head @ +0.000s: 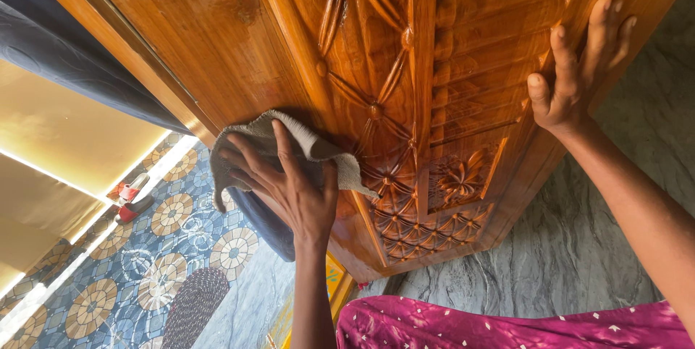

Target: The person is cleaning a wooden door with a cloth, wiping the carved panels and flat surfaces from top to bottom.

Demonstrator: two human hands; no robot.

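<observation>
So the left hand [293,193] is pressed flat with its fingers spread over a grey-beige cloth [289,150], holding it against the carved wooden door [405,103]. The cloth sits right under the palm and fingers, bunched up a bit, with a loose corner hanging off to the right of the thumb and the rest poking out above and left of the fingertips. No pinch here, more of a flat-palm grip on the rag against the wood.

The right hand [575,74] is up and well off to the right of the cloth, fingers loosely spread and resting open against the door's edge, holding nothing.

Counting stuff: one cloth, one door, two hands. The door carving between the two hands has one flower panel [460,179] and a patch of lattice-like pattern below it, down and right of the left hand.

Left of the left hand there's a patterned floor [145,247] with round tile motifs, and one red-and-white object [132,197] lying on it, too small to tell what it is. Below the wrists there's magenta fabric [507,324] with small light specks, and grey marbled flooring [601,240] under the right forearm.
</observation>
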